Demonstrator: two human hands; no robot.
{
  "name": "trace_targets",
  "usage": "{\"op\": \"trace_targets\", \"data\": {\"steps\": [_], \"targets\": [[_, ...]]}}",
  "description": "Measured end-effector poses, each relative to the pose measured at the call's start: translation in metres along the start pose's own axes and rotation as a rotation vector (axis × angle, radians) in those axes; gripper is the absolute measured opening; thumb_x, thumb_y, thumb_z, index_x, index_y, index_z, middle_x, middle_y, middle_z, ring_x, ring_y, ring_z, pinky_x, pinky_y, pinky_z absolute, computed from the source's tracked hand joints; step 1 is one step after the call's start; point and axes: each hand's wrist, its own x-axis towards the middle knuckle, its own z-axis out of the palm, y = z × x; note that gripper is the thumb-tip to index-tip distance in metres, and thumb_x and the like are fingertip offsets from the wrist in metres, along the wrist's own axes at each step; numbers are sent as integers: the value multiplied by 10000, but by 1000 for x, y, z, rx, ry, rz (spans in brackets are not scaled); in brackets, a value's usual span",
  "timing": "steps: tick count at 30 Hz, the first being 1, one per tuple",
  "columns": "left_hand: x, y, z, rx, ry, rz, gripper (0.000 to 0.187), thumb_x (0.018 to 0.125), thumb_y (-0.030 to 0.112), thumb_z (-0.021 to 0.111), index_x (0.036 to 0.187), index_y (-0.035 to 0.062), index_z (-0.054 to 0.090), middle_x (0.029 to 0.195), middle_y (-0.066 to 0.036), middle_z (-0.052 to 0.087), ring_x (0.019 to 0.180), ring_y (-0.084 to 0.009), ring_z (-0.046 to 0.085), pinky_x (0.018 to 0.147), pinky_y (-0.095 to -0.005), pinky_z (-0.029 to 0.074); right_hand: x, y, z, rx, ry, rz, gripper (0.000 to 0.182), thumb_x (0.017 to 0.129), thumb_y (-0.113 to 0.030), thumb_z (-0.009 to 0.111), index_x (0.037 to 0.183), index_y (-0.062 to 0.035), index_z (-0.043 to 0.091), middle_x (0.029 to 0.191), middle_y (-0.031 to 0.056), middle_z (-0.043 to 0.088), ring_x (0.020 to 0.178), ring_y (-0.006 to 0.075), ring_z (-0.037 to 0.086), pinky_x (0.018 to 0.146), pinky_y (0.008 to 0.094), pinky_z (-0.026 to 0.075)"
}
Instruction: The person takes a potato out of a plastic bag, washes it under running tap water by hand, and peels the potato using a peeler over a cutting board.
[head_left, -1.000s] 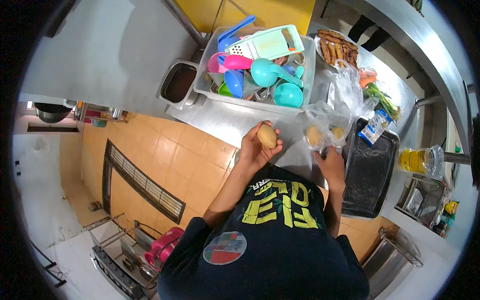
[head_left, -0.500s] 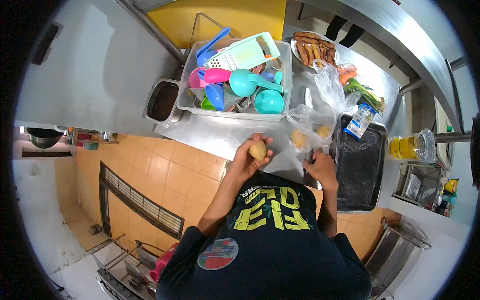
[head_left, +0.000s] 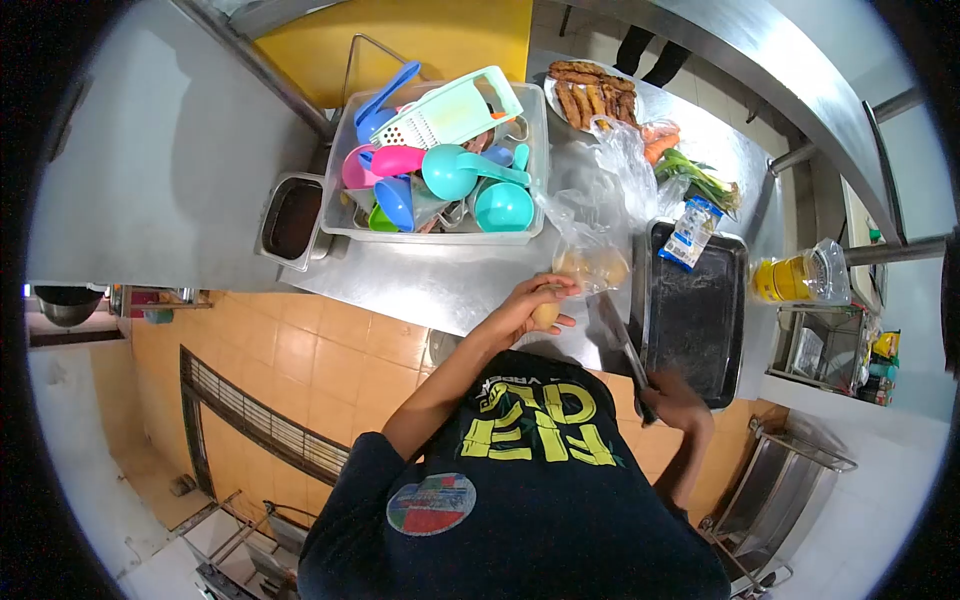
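Note:
My left hand [head_left: 528, 305] holds a potato [head_left: 545, 316] close to the front edge of the steel table, its fingers curled round it. My right hand [head_left: 682, 402], a little blurred, grips a knife [head_left: 628, 345] by its dark handle, near the baking tray's front corner. The blade points up and away from me, toward a clear plastic bag [head_left: 597, 215]. More potatoes [head_left: 585, 268] lie at the bag's near end, just beyond my left hand and seen partly through the plastic.
Left on the steel table [head_left: 440, 285] stands a clear bin [head_left: 430, 238] of scoops and a grater. A black baking tray [head_left: 695, 330] bears a blue packet [head_left: 691, 235]. Behind are fried strips on a plate [head_left: 572, 120], carrots [head_left: 659, 148] and leafy greens [head_left: 700, 180]. An oil container [head_left: 785, 278] stands right.
The knife has come into plain view as my right hand moved back toward my body and right. My left hand, still with the potato, is nearer the bag. The whole view has shifted slightly.

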Motion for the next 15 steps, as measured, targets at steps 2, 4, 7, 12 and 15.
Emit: {"op": "trace_targets", "data": {"steps": [2,4,7,12,15], "targets": [[-4,0,-10,-30,14,8,430,940,236,554,1336,83,488,1459,-144,511,929,-264,716,695,-302,594,-13,23,-6,235,-37,-31,277,947,-267,579,994,6,602,724,76,587,624,189,616,590,344,545],[-10,-1,-21,-110,54,28,391,949,231,576,1307,87,512,1328,-101,591,915,-258,719,682,-303,600,-30,37,-15,356,-36,-68,268,975,-261,546,984,4,588,729,48,542,619,150,582,548,317,528],[-19,-6,-39,-269,172,66,367,946,228,589,1281,90,526,1182,-72,646,886,-237,711,671,-302,602,-45,53,-30,376,-53,-185,280,942,-259,594,919,20,606,679,68,557,561,173,612,519,328,529],[-36,-10,-72,-493,303,126,329,910,224,578,1214,102,547,1102,-50,618,829,-195,649,650,-297,574,-53,56,-44,287,-33,-193,325,920,-302,644,858,15,606,654,56,568,497,147,583,478,307,496],[-46,-11,-85,-609,321,208,295,915,236,597,1174,102,551,1043,-52,632,828,-200,646,655,-300,575,-49,63,-56,237,-59,-249,303,895,-279,695,850,13,628,652,46,583,535,133,599,499,292,494]]}}
